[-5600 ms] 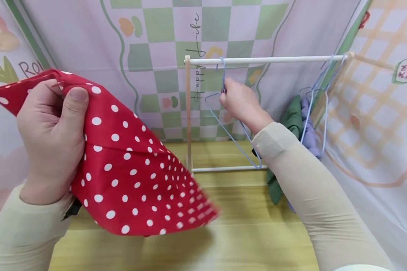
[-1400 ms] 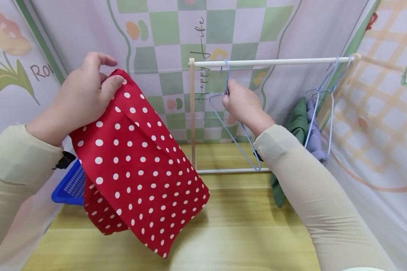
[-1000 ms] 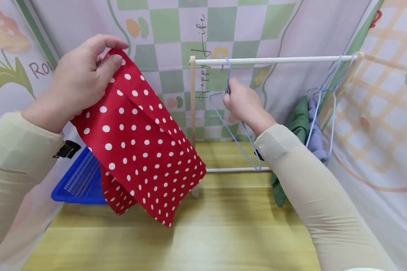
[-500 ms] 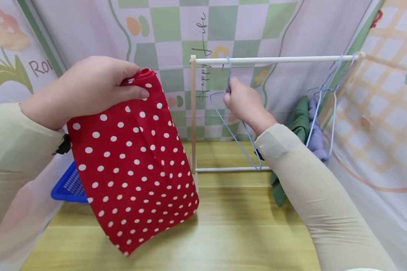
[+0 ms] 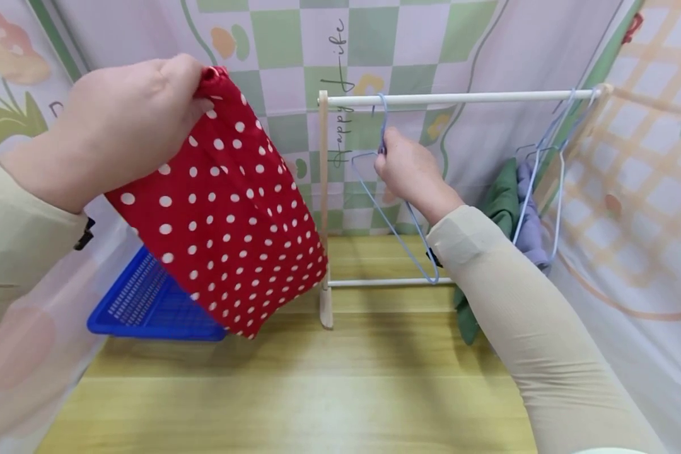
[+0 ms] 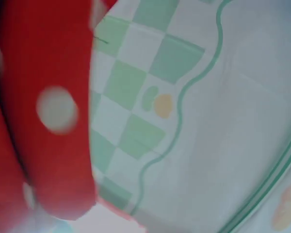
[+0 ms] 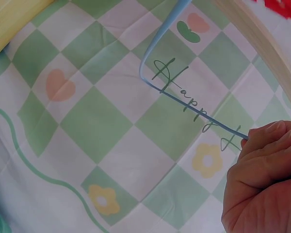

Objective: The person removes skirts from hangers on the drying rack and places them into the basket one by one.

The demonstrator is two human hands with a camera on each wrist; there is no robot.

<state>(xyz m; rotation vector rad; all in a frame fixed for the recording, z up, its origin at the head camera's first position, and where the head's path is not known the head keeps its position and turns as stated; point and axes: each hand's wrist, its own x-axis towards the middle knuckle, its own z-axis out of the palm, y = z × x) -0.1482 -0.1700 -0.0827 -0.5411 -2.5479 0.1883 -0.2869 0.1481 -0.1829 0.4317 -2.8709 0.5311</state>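
Note:
My left hand [image 5: 130,120] grips the top edge of a red cloth with white dots [image 5: 238,221], which hangs down in front of the rack's left post. The same cloth [image 6: 48,145] fills the left side of the left wrist view, close to the camera. My right hand [image 5: 411,170] holds a light blue hanger [image 5: 386,230] just below its hook, and the hook sits over the rack's top rail [image 5: 459,98]. In the right wrist view, curled fingers [image 7: 269,150] close round the hanger's wire [image 7: 199,110]. No cloth is on this hanger.
A blue basket [image 5: 153,315] stands on the wooden table [image 5: 318,403] at the left, partly behind the cloth. At the rack's right end hang two more hangers [image 5: 558,202], with a green cloth [image 5: 500,195] and a purple cloth [image 5: 528,233] there. A lower white bar [image 5: 386,282] joins the posts.
My left hand first turned the cloth about and shifted its hold on it. In the last half second it has lifted the cloth up, showing more basket. The right hand keeps its place.

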